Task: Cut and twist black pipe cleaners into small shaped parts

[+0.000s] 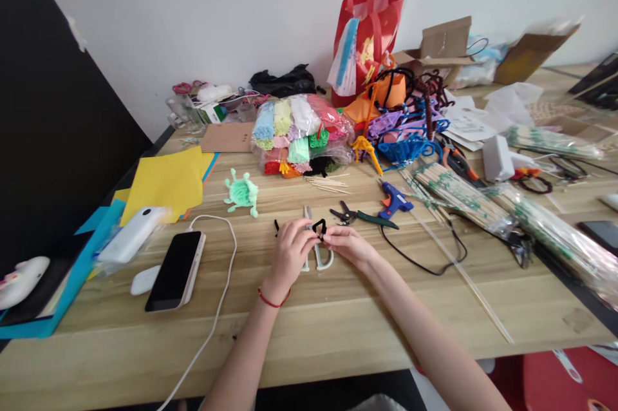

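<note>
Between my fingertips is a black pipe cleaner [319, 226], bent into a small loop. My left hand [294, 247] pinches it from the left, and my right hand [351, 245] pinches it from the right. White-handled scissors [325, 264] lie on the table under my hands, partly covered by them. Just beyond my right hand are dark green-handled pliers [376, 219]. A mint-green fuzzy figure [242, 192] with several knobbed limbs sits on the table, up and left of my left hand.
A blue glue gun [394, 200] with a black cord lies to the right. At the back is a clear bag of coloured pipe cleaners [299, 134]. Bundled wooden sticks [463, 198] cover the right side. On the left are a phone [174, 271], its white cable and yellow sheets [164, 182].
</note>
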`<state>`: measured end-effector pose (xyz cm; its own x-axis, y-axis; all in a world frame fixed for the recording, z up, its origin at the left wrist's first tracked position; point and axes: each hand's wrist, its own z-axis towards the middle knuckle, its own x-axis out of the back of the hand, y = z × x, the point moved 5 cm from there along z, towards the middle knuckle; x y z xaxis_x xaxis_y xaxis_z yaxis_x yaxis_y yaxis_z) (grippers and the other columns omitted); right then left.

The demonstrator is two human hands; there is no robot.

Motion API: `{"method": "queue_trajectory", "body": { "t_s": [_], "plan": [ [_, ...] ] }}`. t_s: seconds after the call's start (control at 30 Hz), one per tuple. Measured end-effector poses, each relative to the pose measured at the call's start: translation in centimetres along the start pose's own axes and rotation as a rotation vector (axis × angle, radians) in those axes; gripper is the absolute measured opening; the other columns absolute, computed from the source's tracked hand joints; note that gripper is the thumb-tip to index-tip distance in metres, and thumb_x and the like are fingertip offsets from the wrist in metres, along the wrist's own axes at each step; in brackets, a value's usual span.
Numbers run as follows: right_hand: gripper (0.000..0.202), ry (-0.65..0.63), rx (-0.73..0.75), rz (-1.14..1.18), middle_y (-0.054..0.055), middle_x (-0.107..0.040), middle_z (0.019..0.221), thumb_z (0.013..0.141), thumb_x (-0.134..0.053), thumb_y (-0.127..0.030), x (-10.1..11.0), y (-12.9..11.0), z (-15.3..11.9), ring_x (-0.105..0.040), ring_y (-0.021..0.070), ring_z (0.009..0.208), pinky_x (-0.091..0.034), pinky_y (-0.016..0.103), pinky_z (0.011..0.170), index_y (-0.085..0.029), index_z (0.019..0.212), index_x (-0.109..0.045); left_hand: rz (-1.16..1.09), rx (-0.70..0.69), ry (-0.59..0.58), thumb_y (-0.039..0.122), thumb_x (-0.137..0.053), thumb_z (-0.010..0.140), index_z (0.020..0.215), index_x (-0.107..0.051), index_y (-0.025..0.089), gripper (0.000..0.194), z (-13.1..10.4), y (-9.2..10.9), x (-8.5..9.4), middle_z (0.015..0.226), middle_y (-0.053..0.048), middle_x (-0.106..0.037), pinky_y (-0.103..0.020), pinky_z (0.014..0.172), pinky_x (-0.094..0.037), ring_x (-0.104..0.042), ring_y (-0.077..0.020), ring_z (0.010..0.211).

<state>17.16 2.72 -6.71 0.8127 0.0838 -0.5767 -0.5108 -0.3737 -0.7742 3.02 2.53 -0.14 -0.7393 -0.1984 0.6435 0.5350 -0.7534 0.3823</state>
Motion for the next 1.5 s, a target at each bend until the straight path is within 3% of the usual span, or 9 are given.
{"method": "queue_trajectory", "body": {
  "t_s": [0.2,0.47,0.63,0.77,0.93,1.07,1.23,1.37,1.5],
  "plan": [
    [0.021,-0.024,-0.035,-0.002,-0.001,-0.062,0.069,0.054,-0.083,-0.024,-0.5,-0.1,-0.4,-0.05,0.0084,0.061,-0.037,0.021,0.058,-0.017,0.069,-0.07,0.036,-0.022,-0.027,0.02,-0.056,0.084,0.09,-0.061,0.021,0.007,-0.1,0.1,0.1,0.106,-0.006,-0.06,-0.038,0.088,-0.044,-0.055,-0.0198,0.1],
    [0.024,-0.008,0.13,-0.059,-0.001,-0.058,0.07,0.06,-0.08,-0.034,-0.8,-0.7,-0.1,-0.046,0.0094,0.06,-0.035,0.023,0.057,-0.018,0.07,-0.066,-0.056,0.05,-0.024,0.022,-0.058,0.083,0.086,-0.06,0.02,0.005,0.2,0.1,-0.1,0.106,-0.007,-0.06,-0.039,0.09,-0.044,-0.055,-0.0196,0.1],
    [0.023,-0.1,0.096,-0.097,-0.002,-0.056,0.065,0.064,-0.077,-0.036,-1.0,-0.7,-0.3,-0.044,0.0087,0.058,-0.035,0.022,0.057,-0.017,0.073,-0.066,-0.356,0.219,-0.043,0.022,-0.052,0.086,0.085,-0.062,0.019,0.01,0.5,-0.6,-0.2,0.116,-0.009,-0.058,-0.037,0.092,-0.045,-0.056,-0.0187,0.105],
    [0.026,-0.159,0.027,-0.121,-0.001,-0.057,0.065,0.064,-0.078,-0.036,-0.9,-0.4,-0.4,-0.046,0.0085,0.057,-0.035,0.022,0.057,-0.016,0.076,-0.066,-0.565,0.375,-0.086,0.023,-0.054,0.085,0.087,-0.063,0.017,0.011,0.2,-1.8,-1.1,0.102,-0.008,-0.065,-0.036,0.091,-0.047,-0.06,-0.0187,0.1],
    [0.027,-0.081,0.071,-0.181,-0.002,-0.059,0.064,0.063,-0.078,-0.036,-0.4,-0.7,-0.2,-0.048,0.0085,0.056,-0.037,0.022,0.057,-0.017,0.076,-0.066,-0.7,0.521,-0.04,0.026,-0.063,0.078,0.085,-0.061,0.016,0.013,-0.2,-2.9,-1.7,0.089,-0.007,-0.065,-0.03,0.081,-0.052,-0.064,-0.0162,0.085],
    [0.027,0.015,0.151,-0.241,-0.002,-0.059,0.064,0.065,-0.076,-0.036,-0.3,-1.5,-0.2,-0.049,0.0087,0.056,-0.037,0.023,0.057,-0.017,0.08,-0.066,-0.805,0.649,0.018,0.026,-0.068,0.072,0.102,-0.052,0.018,0.035,-0.4,-3.6,-1.8,0.087,-0.003,-0.064,-0.027,0.074,-0.053,-0.064,-0.0138,0.079],
    [0.027,0.033,0.233,-0.281,0.0,-0.062,0.074,0.064,-0.076,-0.036,-0.7,-2.1,-0.2,-0.05,0.0099,0.059,-0.04,0.024,0.058,-0.019,0.083,-0.065,-0.852,0.694,-0.094,0.033,-0.062,0.078,0.088,-0.059,0.015,0.021,-0.5,-3.9,-2.6,0.084,-0.005,-0.065,-0.028,0.072,-0.054,-0.064,-0.0145,0.075],
    [0.028,0.003,0.294,-0.264,0.0,-0.061,0.078,0.066,-0.075,-0.036,-0.8,-2.4,-0.2,-0.051,0.0109,0.062,-0.04,0.024,0.056,-0.022,0.087,-0.063,-0.874,0.734,-0.024,0.034,-0.059,0.079,0.088,-0.054,0.016,0.02,-0.7,-4.2,-2.7,0.071,-0.002,-0.064,-0.027,0.069,-0.053,-0.064,-0.0135,0.069],
    [0.02,0.017,0.342,-0.367,0.0,-0.06,0.077,0.073,-0.068,-0.038,-0.5,-2.6,-0.2,-0.05,0.0111,0.061,-0.041,0.025,0.06,-0.021,0.083,-0.065,-0.937,0.738,0.01,0.029,-0.059,0.08,0.094,-0.048,0.018,0.021,-0.8,-4.2,-2.8,0.084,-0.004,-0.067,-0.028,0.07,-0.053,-0.066,-0.014,0.074]
  ]
}}
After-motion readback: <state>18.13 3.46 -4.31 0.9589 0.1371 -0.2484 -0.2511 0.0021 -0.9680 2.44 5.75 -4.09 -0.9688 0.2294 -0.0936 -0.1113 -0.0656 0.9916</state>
